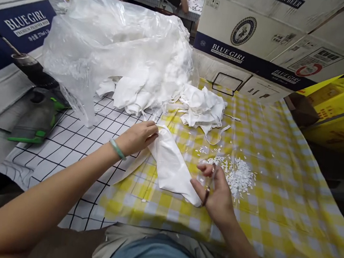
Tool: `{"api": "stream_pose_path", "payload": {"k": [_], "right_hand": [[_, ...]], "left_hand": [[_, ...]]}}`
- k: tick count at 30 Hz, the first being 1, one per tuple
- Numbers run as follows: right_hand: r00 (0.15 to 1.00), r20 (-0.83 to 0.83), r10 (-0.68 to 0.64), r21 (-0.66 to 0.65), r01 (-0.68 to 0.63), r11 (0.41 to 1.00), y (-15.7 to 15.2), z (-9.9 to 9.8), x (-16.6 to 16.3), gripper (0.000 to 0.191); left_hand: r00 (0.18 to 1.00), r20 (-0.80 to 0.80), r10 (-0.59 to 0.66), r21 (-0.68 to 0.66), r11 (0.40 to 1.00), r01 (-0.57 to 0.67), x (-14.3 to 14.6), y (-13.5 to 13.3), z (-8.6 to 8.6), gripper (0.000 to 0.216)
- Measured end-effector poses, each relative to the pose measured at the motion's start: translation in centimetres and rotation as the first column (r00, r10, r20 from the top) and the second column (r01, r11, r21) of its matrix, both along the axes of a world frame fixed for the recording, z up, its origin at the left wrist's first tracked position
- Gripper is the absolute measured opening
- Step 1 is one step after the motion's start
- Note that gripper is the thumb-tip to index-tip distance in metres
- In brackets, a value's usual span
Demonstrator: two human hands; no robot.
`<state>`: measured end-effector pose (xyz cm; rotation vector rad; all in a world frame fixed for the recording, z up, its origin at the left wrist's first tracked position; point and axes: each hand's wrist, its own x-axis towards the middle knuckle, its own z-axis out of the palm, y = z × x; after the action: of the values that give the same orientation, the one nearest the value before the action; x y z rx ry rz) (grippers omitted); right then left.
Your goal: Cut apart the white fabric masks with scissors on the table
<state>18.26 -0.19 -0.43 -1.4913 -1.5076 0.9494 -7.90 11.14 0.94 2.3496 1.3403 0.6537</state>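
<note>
The left hand (137,137), a green bangle (117,149) on its wrist, pinches the upper end of a white cloth (171,165) at the centre of the frame. The cloth slants down to the right across the yellow-checked counter (277,167). The right hand (217,192) closes around small snips (210,185) and touches the cloth's lower end. White scraps (237,174) lie just right of that hand. A heap (203,105) of white pieces sits above, beside a plastic bag (107,41) at upper left
</note>
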Motion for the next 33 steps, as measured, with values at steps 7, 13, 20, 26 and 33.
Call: {"api": "stream_pose_path", "payload": {"k": [7,13,20,26,33], "right_hand": [[0.858,-0.426,0.289,0.083,-0.281,0.956,6.3,1.1,-7.0,0.025],[0.884,-0.399,0.242,0.056,-0.24,0.969,6.7,2.3,-4.5,0.027],[0.854,-0.441,0.276,-0.071,-0.34,0.938,7.5,3.7,-2.2,0.023],[0.905,-0.298,0.303,-0.103,-0.346,0.933,8.9,4.2,-3.0,0.026],[0.767,-0.423,0.482,0.017,-0.525,0.851,4.9,3.0,-5.5,0.034]], "left_hand": [[0.918,0.368,0.146,-0.654,0.743,0.144,0.6,-6.7,6.9,0.028],[0.815,0.459,0.354,-0.788,0.586,0.189,-0.1,-8.6,4.9,0.029],[0.964,0.23,0.131,-0.268,0.961,-0.067,0.4,-9.1,3.3,0.021],[0.895,0.434,0.102,-0.583,0.789,0.193,-0.1,-10.1,5.3,0.029],[0.677,0.619,0.399,-0.681,0.701,0.21,1.3,-10.6,4.5,0.032]]}}
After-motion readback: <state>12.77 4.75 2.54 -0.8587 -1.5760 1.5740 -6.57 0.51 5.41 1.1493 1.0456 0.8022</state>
